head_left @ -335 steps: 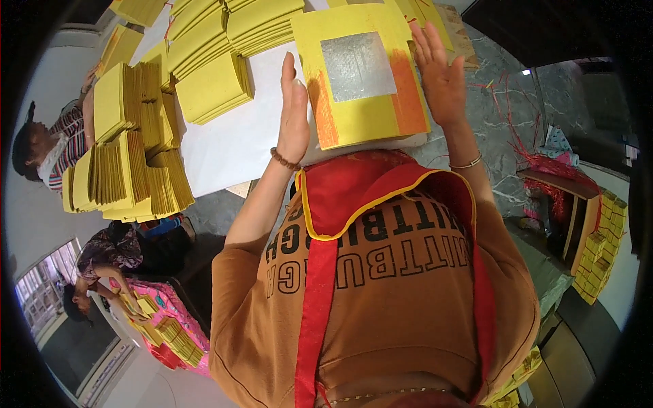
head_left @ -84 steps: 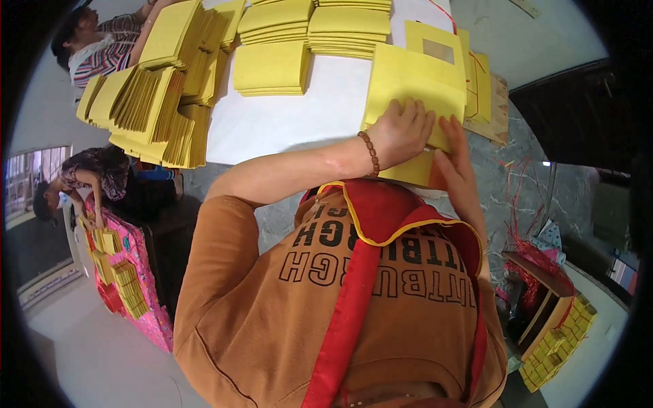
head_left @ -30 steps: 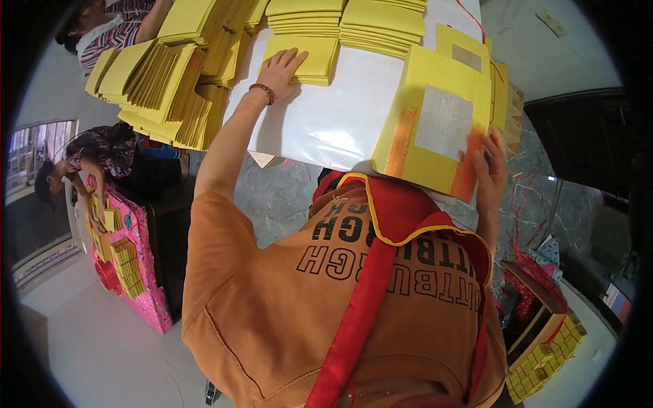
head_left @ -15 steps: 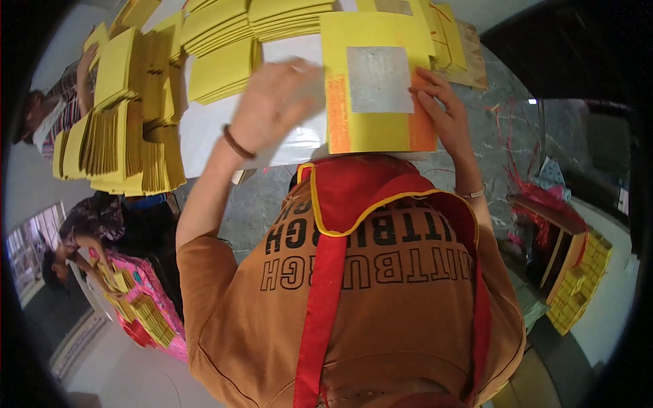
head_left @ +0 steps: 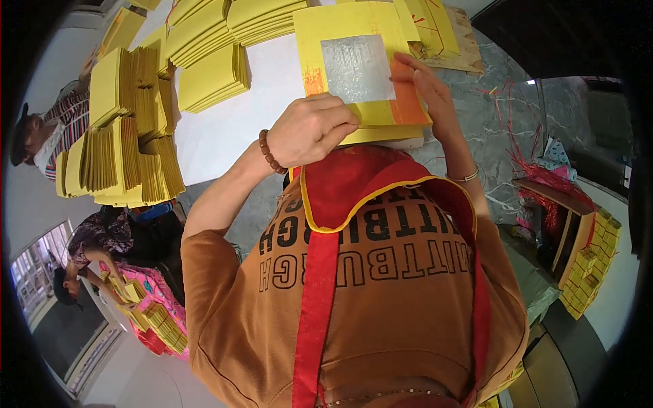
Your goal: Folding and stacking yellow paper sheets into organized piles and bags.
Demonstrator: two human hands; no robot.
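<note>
A yellow paper sheet (head_left: 373, 114) with a silver square in its middle and orange bands at both sides lies at the near edge of the white table, on top of more yellow paper. My left hand (head_left: 311, 129), wearing a brown bead bracelet, is closed at the sheet's near left corner, pinching its edge between thumb and curled fingers. On the opposite side, my right hand (head_left: 434, 98) rests against the right edge over the orange band, its fingers stretched out. The right thumb is hard to make out.
Several stacks of folded yellow paper (head_left: 211, 78) cover the far and left parts of the white table (head_left: 228, 139). More yellow paper with red marks (head_left: 435, 30) lies beyond my right hand. Two people work at the left. Red strings (head_left: 544, 173) hang by a wooden frame at right.
My left hand has come down from above the table and closed on the sheet's near left corner. My right hand stays at the right edge. The whole view has shifted slightly.
</note>
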